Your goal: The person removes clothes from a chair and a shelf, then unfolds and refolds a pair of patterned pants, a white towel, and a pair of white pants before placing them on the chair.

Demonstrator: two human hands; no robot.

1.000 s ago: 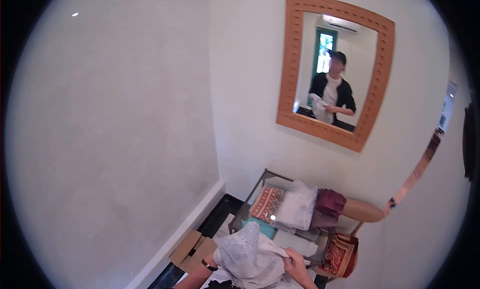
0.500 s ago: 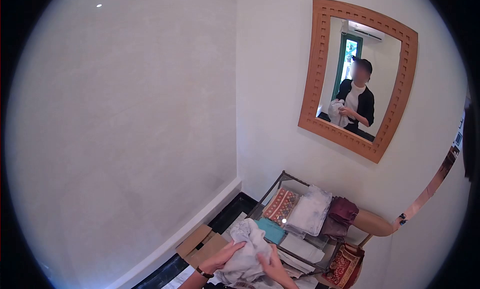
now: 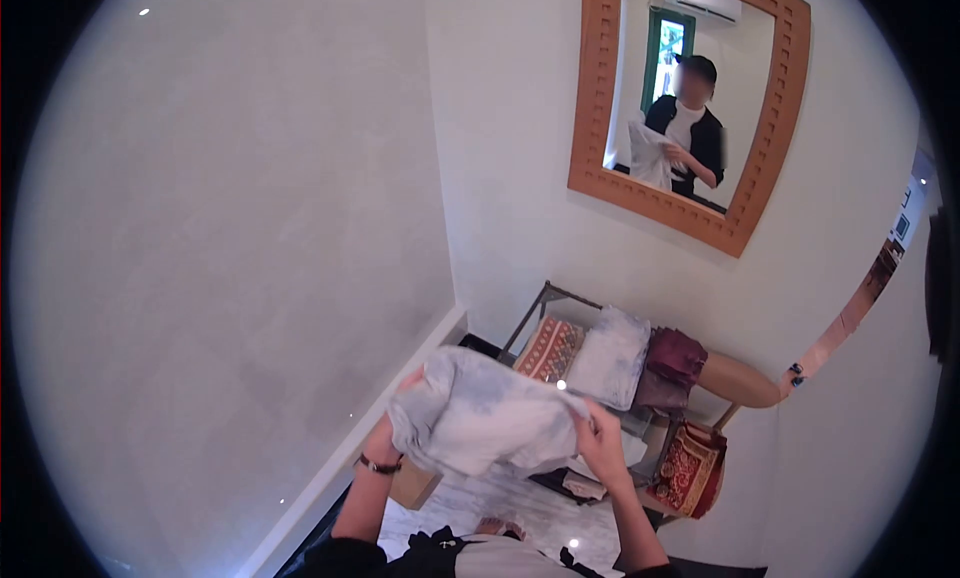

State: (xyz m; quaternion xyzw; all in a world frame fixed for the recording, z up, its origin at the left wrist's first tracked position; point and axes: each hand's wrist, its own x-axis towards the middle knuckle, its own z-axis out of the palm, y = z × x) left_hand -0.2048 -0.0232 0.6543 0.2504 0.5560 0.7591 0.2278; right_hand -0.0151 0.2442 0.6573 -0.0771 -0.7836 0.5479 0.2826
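A white cloth with pale blue-grey patches is stretched out in front of me between both hands. My left hand grips its left side, with a dark bracelet on the wrist and most of the fingers hidden by the fabric. My right hand pinches the cloth's right edge between thumb and fingers. The cloth hangs in loose folds and overlaps the left end of the rack in this view. On that rack lie a folded patterned orange textile, a stack of similar pale folded cloths and folded maroon cloths.
A wood-framed mirror hangs on the wall above the rack, reflecting a person with the cloth. A red patterned bag is at the rack's right end. The cardboard box stands on the floor below the cloth, near the marble floor.
The bunched cloth has been spread out wide and raised, my hands moving apart. My view has tilted down, so the mirror and rack sit higher and a little further left.
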